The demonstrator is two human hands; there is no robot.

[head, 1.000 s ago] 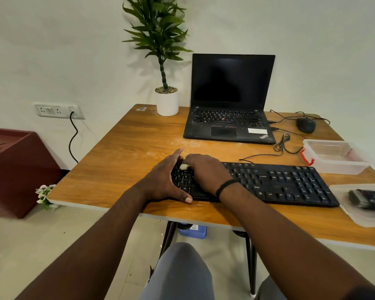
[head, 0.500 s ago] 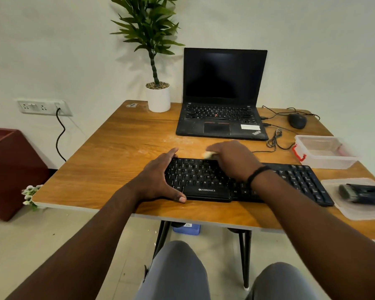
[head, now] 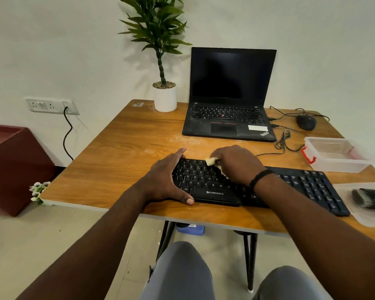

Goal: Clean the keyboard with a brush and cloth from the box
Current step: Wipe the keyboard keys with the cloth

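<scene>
At far left I see a dark red cabinet on the floor and a wall socket with a black cable hanging from it. The wooden table follows. My left hand is spread around the left end of the black keyboard, fingers laid along its far edge, thumb stretched along the near edge. At the table's far edge stands a potted plant, beside an open black laptop with a dark screen. My right hand rests over the keyboard's upper middle rows, fingers curled onto a pale yellow cloth that it presses against the keys; a black band circles that wrist. Further right, a black mouse and a coiled cable lie behind the keyboard. A clear box with a red latch sits near the right edge. Nearest me at far right, a dark brush lies on the clear lid, just beside the keyboard's right end.
</scene>
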